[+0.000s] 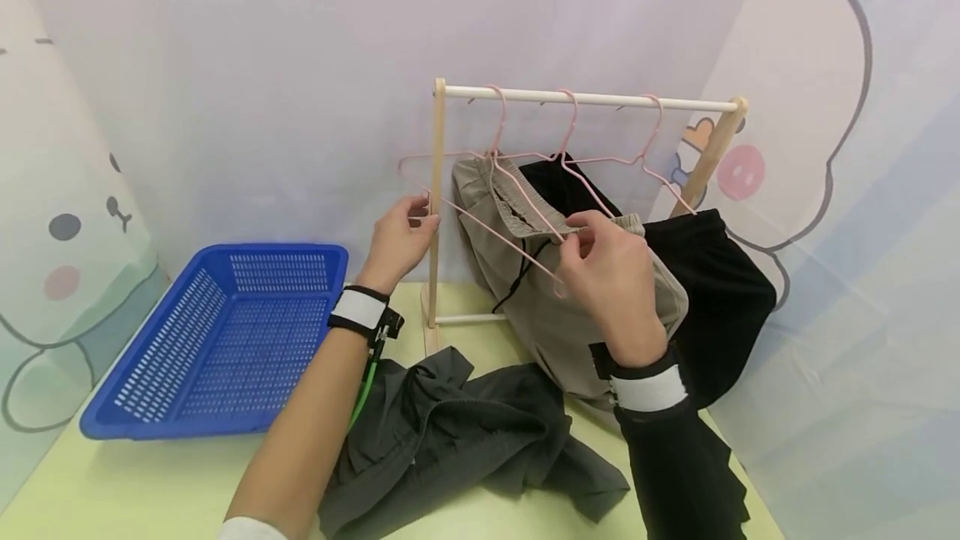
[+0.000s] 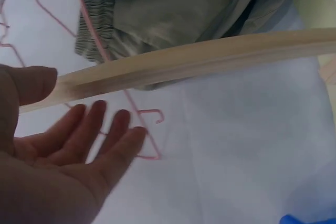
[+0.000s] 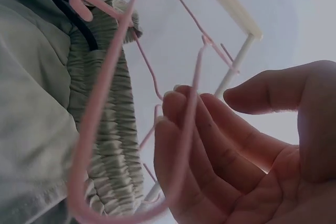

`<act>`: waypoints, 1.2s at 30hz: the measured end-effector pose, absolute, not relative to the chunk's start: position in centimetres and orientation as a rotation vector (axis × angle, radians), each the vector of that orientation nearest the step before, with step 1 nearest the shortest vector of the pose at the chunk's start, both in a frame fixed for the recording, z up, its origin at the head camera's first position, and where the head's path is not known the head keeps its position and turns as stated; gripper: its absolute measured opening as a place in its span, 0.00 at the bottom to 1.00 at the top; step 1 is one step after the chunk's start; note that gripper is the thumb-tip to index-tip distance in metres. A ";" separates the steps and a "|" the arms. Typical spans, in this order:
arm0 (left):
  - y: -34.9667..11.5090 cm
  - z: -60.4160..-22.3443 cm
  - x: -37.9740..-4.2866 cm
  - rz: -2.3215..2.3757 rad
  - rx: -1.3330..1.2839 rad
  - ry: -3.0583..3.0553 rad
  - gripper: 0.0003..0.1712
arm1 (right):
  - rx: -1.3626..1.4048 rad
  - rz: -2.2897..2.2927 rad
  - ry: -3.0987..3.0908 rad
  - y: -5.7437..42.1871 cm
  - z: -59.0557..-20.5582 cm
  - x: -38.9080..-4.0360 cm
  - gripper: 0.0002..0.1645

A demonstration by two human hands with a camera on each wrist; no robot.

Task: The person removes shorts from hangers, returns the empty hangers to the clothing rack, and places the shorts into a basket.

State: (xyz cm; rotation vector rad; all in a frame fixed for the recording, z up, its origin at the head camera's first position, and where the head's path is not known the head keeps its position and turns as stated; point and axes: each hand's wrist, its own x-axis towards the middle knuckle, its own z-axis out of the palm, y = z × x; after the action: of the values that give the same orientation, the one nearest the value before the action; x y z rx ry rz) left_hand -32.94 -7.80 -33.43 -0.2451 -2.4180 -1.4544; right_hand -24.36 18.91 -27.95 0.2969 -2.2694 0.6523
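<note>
A bare pink hanger (image 1: 501, 237) hangs at the left end of the rack's rod, turned at an angle. My right hand (image 1: 611, 282) is at its near end; in the right wrist view the fingers (image 3: 220, 145) lie right along the hanger's wire, thumb held apart. Beside the rack's left post (image 1: 436, 140) is my left hand (image 1: 400, 244). Its fingers (image 2: 118, 129) look loose in the left wrist view, close to the hanger's far end. Behind the bare hanger hang khaki pants (image 1: 551, 332) with a gathered elastic waistband and dark drawstring.
Black pants (image 1: 720, 298) hang farther right on the rack. A crumpled dark grey garment (image 1: 465, 432) lies on the yellow-green table (image 1: 172, 490) in front. To the left stands a blue plastic basket (image 1: 262, 340). White curtains surround the table.
</note>
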 end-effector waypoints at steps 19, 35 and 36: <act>-12.5 -35.4 -19.6 -0.964 -0.342 -2.840 0.29 | 0.708 0.748 -2.185 16.9 -30.8 -19.4 0.14; -30.0 -37.0 -15.8 -0.769 0.322 -2.718 0.37 | 0.902 0.528 -2.810 11.7 -42.6 -19.3 0.48; -30.9 -36.9 -15.8 -0.771 0.338 -2.722 0.38 | 0.929 0.520 -2.838 11.3 -42.9 -19.2 0.50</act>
State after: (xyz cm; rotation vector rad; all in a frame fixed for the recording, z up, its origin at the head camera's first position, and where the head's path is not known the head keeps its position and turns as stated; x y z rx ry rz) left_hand -15.75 -30.90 -36.90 0.3378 -2.7218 -0.7709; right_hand -19.24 11.26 -42.91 0.9288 -2.8377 0.5203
